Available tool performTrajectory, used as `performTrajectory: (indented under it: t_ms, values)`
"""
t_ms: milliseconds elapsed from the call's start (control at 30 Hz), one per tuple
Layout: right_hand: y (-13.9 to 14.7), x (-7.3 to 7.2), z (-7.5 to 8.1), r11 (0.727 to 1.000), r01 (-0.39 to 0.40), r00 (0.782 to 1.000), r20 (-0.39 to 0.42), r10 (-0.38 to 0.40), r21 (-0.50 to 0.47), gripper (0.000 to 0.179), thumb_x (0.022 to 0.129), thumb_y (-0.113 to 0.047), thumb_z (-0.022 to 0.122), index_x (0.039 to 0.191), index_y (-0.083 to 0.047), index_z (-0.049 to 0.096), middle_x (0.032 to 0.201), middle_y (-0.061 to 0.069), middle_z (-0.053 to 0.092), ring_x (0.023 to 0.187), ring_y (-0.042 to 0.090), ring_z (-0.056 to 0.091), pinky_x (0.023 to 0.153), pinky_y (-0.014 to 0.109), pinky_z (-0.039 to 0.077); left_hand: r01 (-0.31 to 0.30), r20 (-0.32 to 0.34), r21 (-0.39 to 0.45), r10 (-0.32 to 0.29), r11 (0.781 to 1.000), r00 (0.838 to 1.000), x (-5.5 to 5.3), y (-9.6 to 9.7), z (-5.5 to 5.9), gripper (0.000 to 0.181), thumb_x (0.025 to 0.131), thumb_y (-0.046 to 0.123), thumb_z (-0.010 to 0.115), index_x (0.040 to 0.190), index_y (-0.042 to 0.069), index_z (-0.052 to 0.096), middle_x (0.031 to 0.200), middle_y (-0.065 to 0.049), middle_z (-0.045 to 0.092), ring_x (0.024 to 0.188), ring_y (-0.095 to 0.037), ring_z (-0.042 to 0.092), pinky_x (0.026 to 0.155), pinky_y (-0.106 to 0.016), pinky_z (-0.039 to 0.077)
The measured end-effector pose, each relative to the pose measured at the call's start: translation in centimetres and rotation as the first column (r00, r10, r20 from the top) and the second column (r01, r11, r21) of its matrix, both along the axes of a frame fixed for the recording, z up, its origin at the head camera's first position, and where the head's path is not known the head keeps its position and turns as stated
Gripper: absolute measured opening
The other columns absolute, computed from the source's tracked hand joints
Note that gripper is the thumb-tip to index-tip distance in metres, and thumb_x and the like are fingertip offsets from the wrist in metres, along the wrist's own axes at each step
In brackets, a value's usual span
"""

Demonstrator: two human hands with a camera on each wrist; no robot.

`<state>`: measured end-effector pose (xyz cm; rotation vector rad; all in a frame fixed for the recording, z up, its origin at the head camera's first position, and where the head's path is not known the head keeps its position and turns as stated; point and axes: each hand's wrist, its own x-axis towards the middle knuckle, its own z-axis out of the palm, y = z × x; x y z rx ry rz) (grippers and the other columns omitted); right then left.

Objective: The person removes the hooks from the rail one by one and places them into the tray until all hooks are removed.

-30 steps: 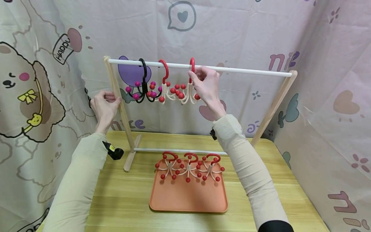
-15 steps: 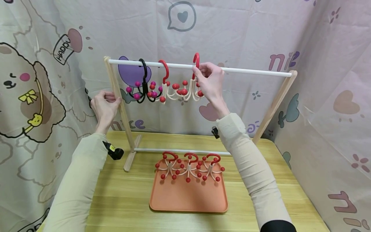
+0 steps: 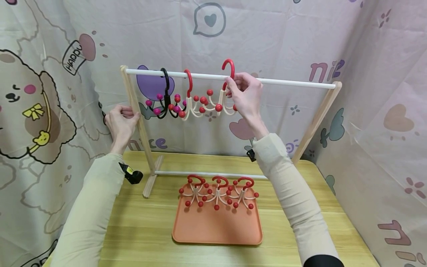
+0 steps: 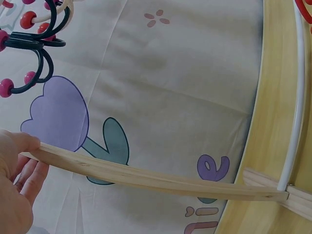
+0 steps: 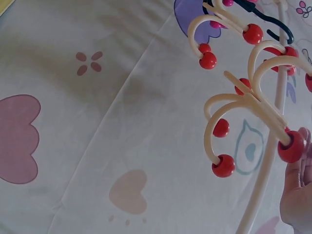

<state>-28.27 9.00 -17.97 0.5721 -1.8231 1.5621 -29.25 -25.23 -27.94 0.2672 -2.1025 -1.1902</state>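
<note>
My right hand (image 3: 246, 96) pinches a cream claw hanger (image 3: 221, 98) with red balls just below its red hook (image 3: 228, 65). The hook's top stands above the white rail (image 3: 283, 82) of a rack. Thumb and fingers of my left hand (image 3: 121, 124) hold the rack's left wooden post (image 4: 136, 176). On the rail left of the held hanger hang a black claw hanger (image 3: 166, 96) with magenta balls and another cream one (image 3: 189, 98) with a red hook. In the right wrist view, the held hanger's prongs (image 5: 251, 100) partly overlap the rail, and only part of the hand shows.
An orange tray (image 3: 217, 230) lies on the wooden table (image 3: 140, 226) in front of the rack. Along its far edge sit three cream claw hangers (image 3: 217, 193) with red hooks. A white lower bar (image 3: 207, 173) runs behind them, and printed curtains surround the table.
My right hand has moved right and slightly up with the hanger, whose hook has risen higher above the rail and turned. The red-hooked hanger beside it has swivelled slightly. The left hand stays put.
</note>
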Motion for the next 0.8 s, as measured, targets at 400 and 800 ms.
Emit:
performTrajectory:
  t_ms: [400, 800]
  values:
    - [1.4, 0.5, -0.9, 0.999, -0.041, 0.997, 0.062, 0.043, -0.034, 0.017, 0.094, -0.006, 0.066, 0.102, 0.008, 0.069, 0.087, 0.021, 0.073, 0.061, 0.008, 0.068, 0.065, 0.022, 0.060, -0.001, -0.030, -0.007, 0.001, 1.000, 1.000, -0.3, -0.1, 0.0, 0.029, 0.087, 0.015, 0.075, 0.110, 0.001, 0.069, 0.091, -0.001, 0.075, 0.124, -0.027, 0.055, 0.111, -0.039, 0.028]
    - [3.7, 0.8, -2.9, 1.000, -0.002, 0.996, 0.089, 0.003, -0.009, 0.017, 0.092, -0.004, 0.062, 0.100, 0.009, 0.067, 0.072, -0.009, 0.070, 0.056, 0.003, 0.066, 0.054, 0.018, 0.054, 0.009, -0.037, -0.002, -0.009, 1.000, 0.999, -0.2, -0.1, 0.0, 0.028, 0.086, 0.015, 0.075, 0.109, 0.001, 0.069, 0.075, 0.023, 0.058, 0.124, -0.026, 0.056, 0.112, -0.038, 0.027]
